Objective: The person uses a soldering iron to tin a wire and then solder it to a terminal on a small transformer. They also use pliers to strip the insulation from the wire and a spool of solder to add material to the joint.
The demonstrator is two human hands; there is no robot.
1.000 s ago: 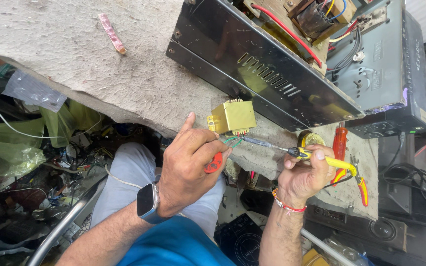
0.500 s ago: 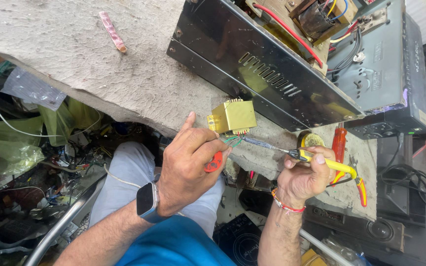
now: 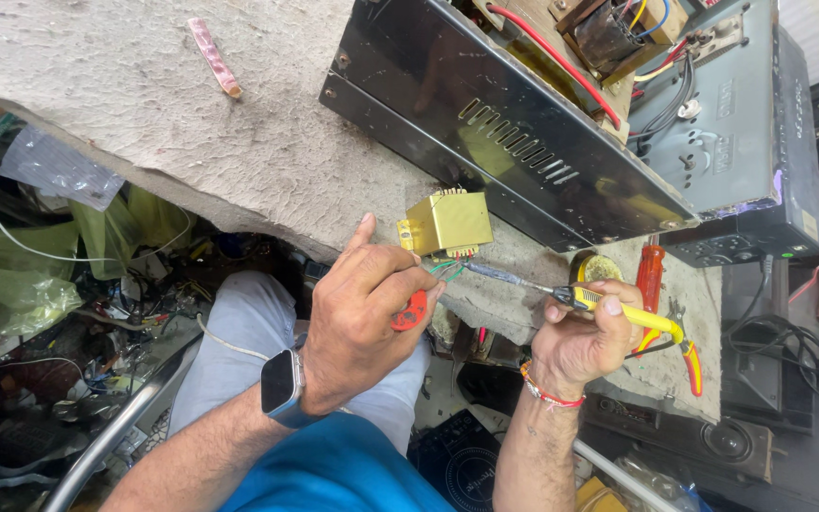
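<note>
A small gold-coloured transformer point(image 3: 445, 223) sits on the rough grey workbench point(image 3: 144, 114), with thin green and red wires point(image 3: 445, 270) hanging from its near side. My left hand point(image 3: 362, 308) grips a small red tool point(image 3: 411, 311) just below those wires, thumb raised beside the transformer. My right hand point(image 3: 582, 346) holds a yellow-handled soldering iron point(image 3: 609, 305) whose metal tip points left at the wires.
A black metal amplifier chassis point(image 3: 523, 142) with open wiring lies behind the transformer. A red-handled screwdriver point(image 3: 649, 275), a round tin point(image 3: 597, 268) and red-and-yellow pliers point(image 3: 684, 356) lie at the right. A pink strip point(image 3: 213, 57) lies far left. Cluttered parts fill the floor below.
My right hand and the soldering iron have shifted slightly; the tip stays at the transformer's wires. The left hand has hardly moved.
</note>
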